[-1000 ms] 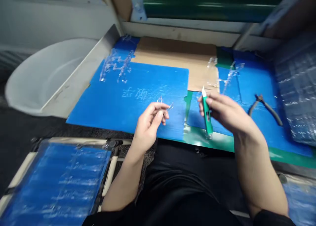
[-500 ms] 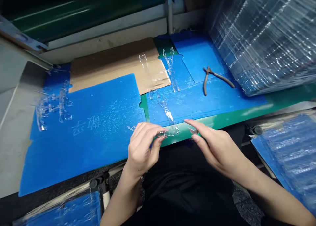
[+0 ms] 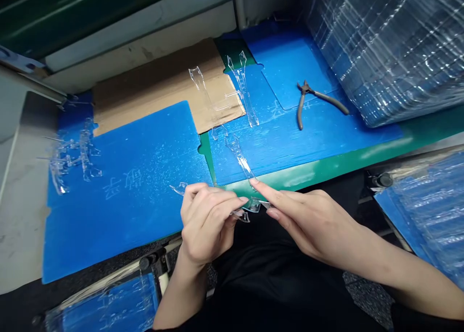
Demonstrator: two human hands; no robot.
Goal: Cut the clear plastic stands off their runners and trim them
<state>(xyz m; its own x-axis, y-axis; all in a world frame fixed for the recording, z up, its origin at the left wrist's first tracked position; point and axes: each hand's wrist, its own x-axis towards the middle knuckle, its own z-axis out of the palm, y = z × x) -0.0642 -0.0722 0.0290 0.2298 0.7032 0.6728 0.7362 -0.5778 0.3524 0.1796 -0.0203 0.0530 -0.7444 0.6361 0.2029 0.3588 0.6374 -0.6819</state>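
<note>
This looks like a factory or workshop workstation. The green-topped desk [image 3: 311, 171] is covered with flat blue plastic sheets [image 3: 145, 216], one marked with handwritten characters, and a torn-edged sheet of brown cardboard [image 3: 145, 90]. Loose clear moulded plastic pieces [image 3: 85, 151] lie about in numbers, near dark-handled metal cutting pliers [image 3: 305, 88]. A tall stack of film-wrapped clear trays [image 3: 391, 51] stands at the right, and more ribbed clear plastic trays [image 3: 431, 211] sit below desk height.
</note>
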